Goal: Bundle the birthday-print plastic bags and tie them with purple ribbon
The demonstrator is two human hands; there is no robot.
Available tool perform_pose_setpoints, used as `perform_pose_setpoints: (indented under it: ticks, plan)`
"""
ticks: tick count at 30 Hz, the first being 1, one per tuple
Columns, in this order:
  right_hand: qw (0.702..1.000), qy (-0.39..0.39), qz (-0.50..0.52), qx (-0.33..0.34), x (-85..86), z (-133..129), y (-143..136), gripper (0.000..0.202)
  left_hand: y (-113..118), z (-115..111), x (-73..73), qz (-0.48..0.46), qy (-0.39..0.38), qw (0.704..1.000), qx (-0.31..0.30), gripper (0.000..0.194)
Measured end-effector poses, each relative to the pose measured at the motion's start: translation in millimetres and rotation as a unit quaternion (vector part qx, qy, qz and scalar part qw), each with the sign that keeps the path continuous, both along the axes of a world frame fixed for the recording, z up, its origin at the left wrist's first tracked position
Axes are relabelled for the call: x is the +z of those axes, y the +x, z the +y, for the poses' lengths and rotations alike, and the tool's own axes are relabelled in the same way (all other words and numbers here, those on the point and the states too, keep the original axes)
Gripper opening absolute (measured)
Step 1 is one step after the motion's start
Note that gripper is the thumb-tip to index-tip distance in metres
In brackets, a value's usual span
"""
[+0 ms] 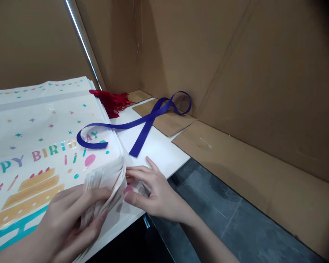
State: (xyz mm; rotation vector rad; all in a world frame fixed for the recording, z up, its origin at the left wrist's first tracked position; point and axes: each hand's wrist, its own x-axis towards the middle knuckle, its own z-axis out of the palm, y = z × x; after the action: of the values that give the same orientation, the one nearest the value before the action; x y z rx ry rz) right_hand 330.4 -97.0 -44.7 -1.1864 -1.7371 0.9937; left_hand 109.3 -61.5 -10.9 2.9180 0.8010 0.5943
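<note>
Right between the left hand's (61, 221) thumb and fingers, head view: bent-up corner (106, 173) of a thick white stack (48, 133), gripped, many thin layers showing at the edge. Rest of the stack lies flat, beyond those fingers and off to their left. Top sheet prints: birthday lettering (48, 150) ahead of the left fingers, cake picture (31, 188) to their left, small stars further out.

Right hand (159, 193) is just beside that corner, on its right. Thumb and fingers spread apart, not closed on anything I can see; fingertips are at the stack's edge, can't tell if they press on it. Pink dot (128, 189) on a sheet right by the thumb.

Ahead of the right fingers: blue-purple ribbon (150, 116), crossed over itself, one end on the stack, other on the white desk (164, 157), loop over a flat cardboard piece (171, 126). Beyond the left fingers, at the stack's far right edge: red tassels (113, 104). Cardboard wall (222, 58) behind; grey floor (211, 201) right of the right hand.
</note>
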Motion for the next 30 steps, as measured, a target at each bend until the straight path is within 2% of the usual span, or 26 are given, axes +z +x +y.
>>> perform_pose_setpoints:
  ticks: [5,9,14,20,26,30]
  plan:
    - [0.998,-0.052,0.023,-0.012,2.5,1,-3,0.044,7,-1,-2.8,-0.021,-0.019,1.000,-0.012,0.026]
    - [0.997,-0.077,0.031,-0.008,1.8,2,-3,0.056,7,0,-2.1,-0.012,0.005,0.999,-0.034,0.026]
    - [0.995,-0.090,0.044,-0.004,1.9,4,-1,0.064,13,-1,5.4,0.016,0.062,0.997,-0.048,0.023]
    - [0.993,-0.090,0.072,-0.011,-1.8,5,-1,0.062,16,-1,6.3,0.014,0.088,0.995,-0.046,0.022]
    - [0.980,-0.159,0.095,-0.066,0.9,10,-4,0.068,12,-1,0.8,0.052,0.146,0.987,-0.044,0.034]
    - [0.967,-0.220,0.110,-0.060,15.0,20,-7,0.068,9,0,2.0,0.088,0.181,0.978,-0.059,0.049]
